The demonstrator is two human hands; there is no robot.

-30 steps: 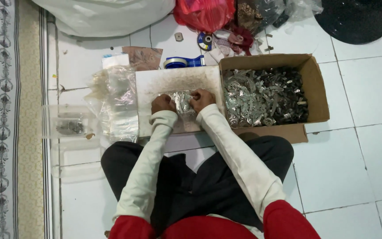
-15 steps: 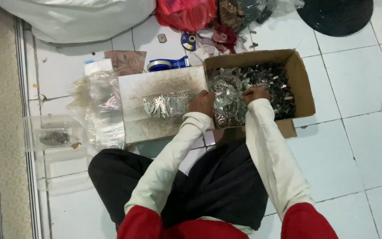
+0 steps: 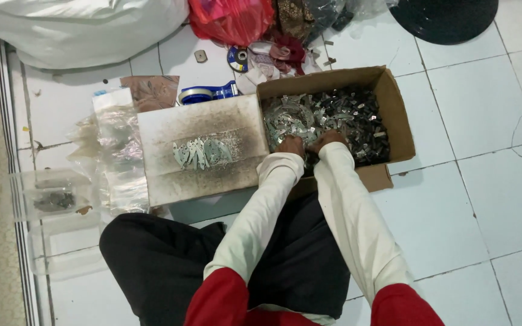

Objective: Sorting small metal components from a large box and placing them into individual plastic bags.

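— Where are my hands?

— Both are down in the cardboard box (image 3: 394, 102), left hand (image 3: 290, 145) and right hand (image 3: 327, 139) side by side, fingers buried in the small metal pieces (image 3: 333, 115). I cannot tell whether they are clenched.

— And beside the box?

— A row of metal pieces (image 3: 205, 152) lies on the stained white board (image 3: 170, 130), on the tiled floor (image 3: 478, 121).

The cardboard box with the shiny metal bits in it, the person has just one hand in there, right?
Not quite. The head view shows both hands in the cardboard box: the left hand and the right hand rest side by side on the shiny metal bits.
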